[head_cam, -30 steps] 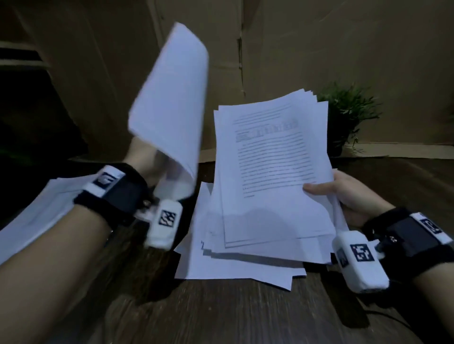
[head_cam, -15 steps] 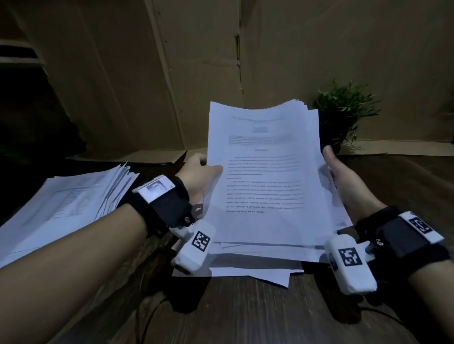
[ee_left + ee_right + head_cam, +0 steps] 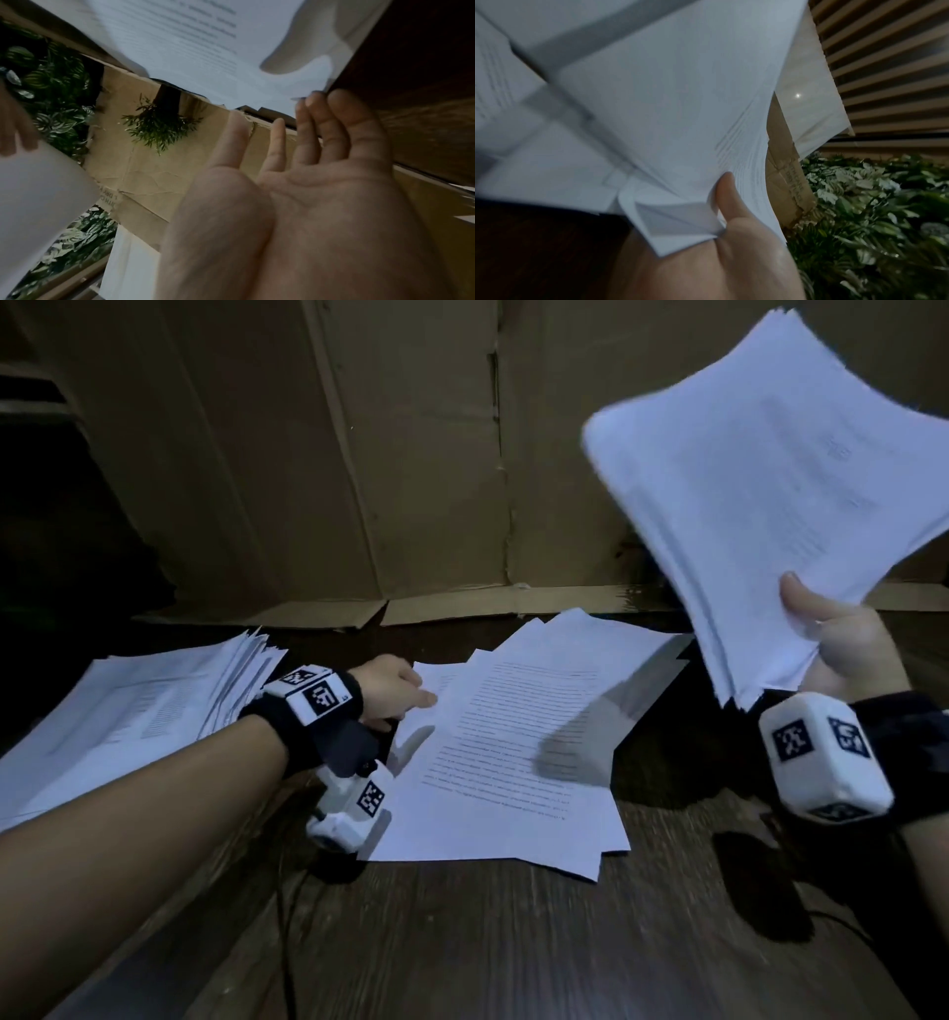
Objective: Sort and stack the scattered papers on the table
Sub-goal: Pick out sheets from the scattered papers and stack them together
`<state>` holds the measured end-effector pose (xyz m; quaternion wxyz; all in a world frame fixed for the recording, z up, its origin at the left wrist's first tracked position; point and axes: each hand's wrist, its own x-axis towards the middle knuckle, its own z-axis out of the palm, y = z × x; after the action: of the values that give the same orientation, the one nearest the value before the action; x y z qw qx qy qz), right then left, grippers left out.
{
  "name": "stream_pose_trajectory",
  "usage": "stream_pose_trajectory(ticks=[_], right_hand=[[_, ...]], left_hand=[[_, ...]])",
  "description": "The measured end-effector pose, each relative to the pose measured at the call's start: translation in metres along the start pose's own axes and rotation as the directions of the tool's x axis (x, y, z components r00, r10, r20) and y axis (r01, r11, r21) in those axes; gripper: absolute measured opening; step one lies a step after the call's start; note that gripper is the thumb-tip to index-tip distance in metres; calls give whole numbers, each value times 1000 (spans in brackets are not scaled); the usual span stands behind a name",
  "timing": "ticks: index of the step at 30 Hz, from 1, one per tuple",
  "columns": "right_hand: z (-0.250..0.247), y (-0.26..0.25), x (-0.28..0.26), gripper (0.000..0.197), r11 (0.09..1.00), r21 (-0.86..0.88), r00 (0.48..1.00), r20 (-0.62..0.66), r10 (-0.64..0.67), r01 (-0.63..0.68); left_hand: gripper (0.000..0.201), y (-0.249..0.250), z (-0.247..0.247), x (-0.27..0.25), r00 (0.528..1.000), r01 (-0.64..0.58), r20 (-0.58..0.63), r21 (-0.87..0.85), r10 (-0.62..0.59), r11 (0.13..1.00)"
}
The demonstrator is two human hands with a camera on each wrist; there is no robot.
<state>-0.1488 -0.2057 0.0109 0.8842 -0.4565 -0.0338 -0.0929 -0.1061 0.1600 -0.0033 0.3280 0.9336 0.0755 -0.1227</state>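
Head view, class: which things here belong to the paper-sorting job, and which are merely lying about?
Part of the job:
- bundle of papers gripped by the right hand
- loose sheets that the left hand reaches for
- stacked pile

Lying about:
- cardboard backdrop
- potted plant
- cable

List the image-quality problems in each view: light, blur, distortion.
Head view: dim overall, the raised sheaf of papers in the right hand motion-blurred, the cardboard backdrop bowed by the wide lens. Left wrist view: picture appears upside down, the open left hand looms large, printed text soft. Right wrist view: papers smeared by motion, the foliage sharper.
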Motion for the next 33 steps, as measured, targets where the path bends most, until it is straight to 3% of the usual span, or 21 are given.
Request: stream_pose_trajectory(ticks=[3, 7, 10, 13, 19, 23, 26, 29, 31, 33], right_hand=[[-7, -3, -2, 51, 998, -44, 999, -9, 35, -36], [-7, -4, -5, 45, 997, 24, 997, -24, 68, -67], [-6, -5, -6, 40, 996, 47, 997, 18, 69, -70], [-9, -6, -5, 48, 997, 29, 997, 32, 74, -75], [-11, -5, -3, 48, 995, 50, 996, 47, 82, -85], [-12, -5, -1, 49, 995, 32, 995, 41, 93, -94], [-15, -5, -1, 48, 996, 26, 995, 55, 81, -83], [-15, -6, -1, 43, 996, -3, 993, 73, 94, -94], [-17, -8, 1, 38, 994, -3, 992, 65, 106, -106], [-18, -7, 4, 41, 996, -29, 996, 4, 87, -87]], left_hand=[[50, 2, 6, 5, 999, -20, 49, 79, 16, 997], [65, 8, 21, 14, 998, 7, 63, 300, -27, 954], [64, 13, 26, 19, 996, 39, 65, 361, -66, 932], [58, 18, 25, 19, 991, 69, 86, 338, -104, 939], [72, 19, 24, 22, 982, 106, 119, 283, -145, 953], [56, 12, 28, 22, 997, -12, 77, 239, -7, 971], [30, 10, 25, 16, 986, -165, 1, 107, 166, 980], [25, 12, 6, 9, 948, -248, -227, -86, 224, 965], [26, 12, -13, 5, 875, -315, -456, -286, 161, 905], [28, 9, -38, 1, 773, -392, -633, -409, 54, 824]])
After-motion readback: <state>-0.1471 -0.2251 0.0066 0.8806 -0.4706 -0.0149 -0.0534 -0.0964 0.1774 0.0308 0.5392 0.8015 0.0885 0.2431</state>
